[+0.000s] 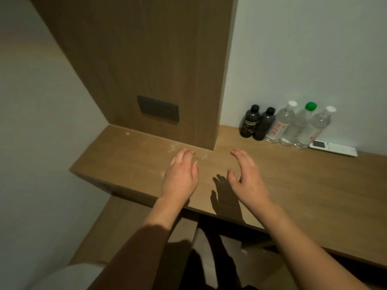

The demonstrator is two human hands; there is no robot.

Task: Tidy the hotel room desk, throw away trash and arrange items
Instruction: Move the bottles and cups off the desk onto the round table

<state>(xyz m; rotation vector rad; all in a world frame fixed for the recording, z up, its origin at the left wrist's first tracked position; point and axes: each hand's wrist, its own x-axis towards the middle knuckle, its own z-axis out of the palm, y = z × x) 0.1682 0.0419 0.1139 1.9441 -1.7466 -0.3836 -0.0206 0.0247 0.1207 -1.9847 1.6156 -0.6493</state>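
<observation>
A wooden desk [303,185] runs along the wall. My left hand [181,176] hovers over its left part, fingers loosely bent, holding nothing. My right hand [247,178] hovers beside it, fingers relaxed and spread, also holding nothing. At the back right, against the wall, stand two dark bottles [250,121] and three clear water bottles [297,126], one of them with a green cap [310,106]. A white remote control [333,148] lies flat just in front of the clear bottles. Faint white smudges [172,148] mark the desk near my left hand.
A tall wooden panel [146,59] rises from the desk's back left, with a dark socket plate [158,109] set in it. A grey wall lies to the left. Below the desk edge there is a dark gap and a pale rounded object [73,277] at the bottom left.
</observation>
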